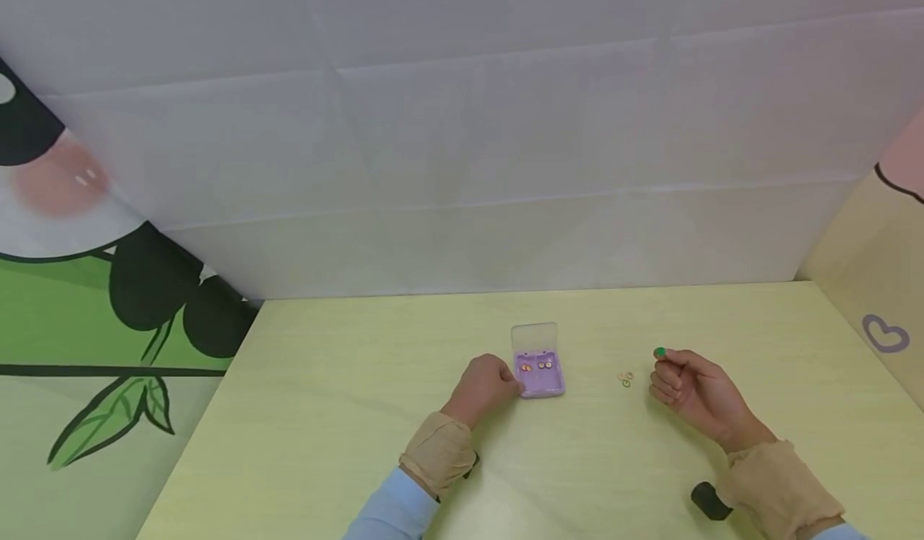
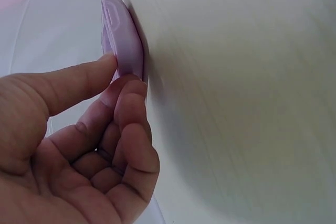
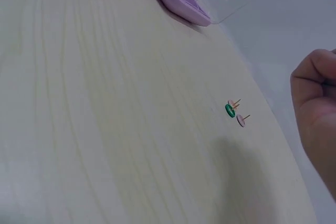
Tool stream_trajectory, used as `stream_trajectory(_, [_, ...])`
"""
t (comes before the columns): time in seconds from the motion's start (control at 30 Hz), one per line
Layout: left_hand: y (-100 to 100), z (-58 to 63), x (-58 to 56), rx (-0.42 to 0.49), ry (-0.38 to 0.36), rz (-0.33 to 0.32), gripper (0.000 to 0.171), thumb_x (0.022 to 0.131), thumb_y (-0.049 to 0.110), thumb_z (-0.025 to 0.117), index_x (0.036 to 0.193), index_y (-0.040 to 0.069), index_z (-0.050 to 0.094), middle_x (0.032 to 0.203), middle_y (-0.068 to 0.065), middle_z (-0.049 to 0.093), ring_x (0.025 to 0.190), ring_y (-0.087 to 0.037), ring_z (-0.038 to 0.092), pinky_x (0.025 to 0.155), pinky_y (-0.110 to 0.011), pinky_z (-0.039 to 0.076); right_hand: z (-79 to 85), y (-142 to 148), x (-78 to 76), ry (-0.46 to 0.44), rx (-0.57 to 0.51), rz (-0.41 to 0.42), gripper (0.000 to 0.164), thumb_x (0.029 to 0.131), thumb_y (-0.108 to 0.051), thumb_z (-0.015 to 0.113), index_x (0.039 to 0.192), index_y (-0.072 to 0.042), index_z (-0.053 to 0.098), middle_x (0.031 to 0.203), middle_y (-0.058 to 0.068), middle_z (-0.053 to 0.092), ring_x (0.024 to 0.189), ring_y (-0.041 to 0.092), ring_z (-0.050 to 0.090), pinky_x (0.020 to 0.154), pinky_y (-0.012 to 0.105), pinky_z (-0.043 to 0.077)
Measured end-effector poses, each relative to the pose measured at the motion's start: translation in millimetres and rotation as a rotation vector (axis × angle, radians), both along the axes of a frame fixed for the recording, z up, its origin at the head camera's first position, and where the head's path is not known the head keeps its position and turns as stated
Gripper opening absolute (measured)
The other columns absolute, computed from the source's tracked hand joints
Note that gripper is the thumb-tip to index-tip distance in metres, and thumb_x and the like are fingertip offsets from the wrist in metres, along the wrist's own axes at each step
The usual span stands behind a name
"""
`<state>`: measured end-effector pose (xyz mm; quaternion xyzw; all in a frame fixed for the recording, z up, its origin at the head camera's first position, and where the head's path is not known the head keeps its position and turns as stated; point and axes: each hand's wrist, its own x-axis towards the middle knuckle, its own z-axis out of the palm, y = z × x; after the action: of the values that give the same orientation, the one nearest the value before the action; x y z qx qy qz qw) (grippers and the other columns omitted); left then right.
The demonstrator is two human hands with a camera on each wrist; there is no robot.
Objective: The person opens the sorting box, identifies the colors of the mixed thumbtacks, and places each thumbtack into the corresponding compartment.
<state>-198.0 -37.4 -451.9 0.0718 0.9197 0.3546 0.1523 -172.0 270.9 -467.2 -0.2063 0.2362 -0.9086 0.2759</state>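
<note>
A small purple case [image 1: 543,386] stands on the table with its clear lid [image 1: 534,336] raised at the back. Several thumbtacks lie inside it in two groups. My left hand [image 1: 482,389] pinches the case at its near left corner; thumb and forefinger grip the purple wall [image 2: 125,40] in the left wrist view. To the right, my right hand [image 1: 699,395] is raised, pinching a green thumbtack [image 1: 660,352] between thumb and forefinger. Between case and right hand, a loose green thumbtack [image 3: 230,110] and pink thumbtacks [image 3: 241,120] rest on the table, points up.
The pale wooden table [image 1: 303,444] meets a creased white sheet [image 1: 462,155] along its back edge. A cartoon-printed panel [image 1: 58,315] borders the left side, and another panel with a heart [image 1: 885,333] borders the right.
</note>
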Motion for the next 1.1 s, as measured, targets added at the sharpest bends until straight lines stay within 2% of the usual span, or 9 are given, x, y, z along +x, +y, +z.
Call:
stream_trajectory(0.23, [2, 1.3, -3.1, -0.001, 0.004, 0.007, 0.018, 0.079, 0.011, 0.073, 0.069, -0.004, 0.071, 0.066, -0.004, 0.057, 0.058, -0.013, 0.044, 0.053, -0.027, 0.038, -2.9, 1, -6.1, 0.02, -0.004, 0.007, 0.059, 0.103, -0.006, 0.001, 0.103, 0.005, 0.059, 0.066, 0.007, 0.016, 0.057, 0.019, 0.013, 0.06, 0.029, 0.016])
stream_trajectory(0.5, [5, 3.6, -6.8, -0.009, -0.001, 0.019, 0.018, 0.079, 0.011, 0.073, 0.071, -0.004, 0.072, 0.069, -0.006, 0.06, 0.061, -0.014, 0.045, 0.055, -0.029, 0.041, -2.4, 2, -11.5, -0.021, 0.022, 0.005, 0.061, 0.104, -0.007, 0.0, 0.104, 0.005, 0.06, 0.066, 0.008, 0.017, 0.058, 0.019, 0.015, 0.062, 0.03, 0.017])
stream_trajectory(0.77, [7, 2.4, -11.6, -0.013, -0.009, 0.036, 0.018, 0.079, 0.012, 0.073, 0.072, -0.004, 0.072, 0.072, -0.009, 0.064, 0.061, -0.014, 0.046, 0.056, -0.029, 0.044, -0.7, -2, -18.3, -0.017, 0.084, -0.009, 0.061, 0.103, -0.005, 0.001, 0.095, 0.002, 0.061, 0.064, 0.008, 0.018, 0.055, 0.019, 0.014, 0.06, 0.03, 0.016])
stream_trajectory(0.9, [8, 1.3, -14.6, -0.008, -0.013, 0.041, 0.018, 0.08, 0.013, 0.073, 0.071, -0.004, 0.072, 0.07, -0.008, 0.064, 0.061, -0.013, 0.046, 0.055, -0.028, 0.042, 1.5, -6, -21.2, -0.02, 0.171, -0.031, 0.059, 0.102, -0.003, 0.0, 0.081, -0.001, 0.054, 0.063, 0.008, 0.02, 0.057, 0.018, 0.019, 0.06, 0.03, 0.016])
stream_trajectory(1.0, [9, 0.1, -16.3, -0.005, -0.007, 0.042, 0.018, 0.08, 0.013, 0.073, 0.071, -0.003, 0.072, 0.07, -0.008, 0.064, 0.06, -0.013, 0.046, 0.055, -0.027, 0.042, 3.0, -12, -24.0, 0.027, 0.266, -0.055, 0.053, 0.101, 0.0, 0.001, 0.071, -0.004, 0.044, 0.061, 0.006, 0.021, 0.056, 0.018, 0.021, 0.057, 0.031, 0.014])
stream_trajectory(1.1, [10, -1.0, -17.9, -0.003, -0.002, 0.042, 0.019, 0.08, 0.012, 0.073, 0.07, -0.003, 0.072, 0.07, -0.008, 0.064, 0.06, -0.013, 0.045, 0.055, -0.027, 0.041, 4.3, -19, -27.0, 0.077, 0.347, -0.076, 0.049, 0.101, 0.002, 0.004, 0.068, -0.004, 0.039, 0.06, 0.005, 0.023, 0.054, 0.017, 0.02, 0.055, 0.033, 0.011])
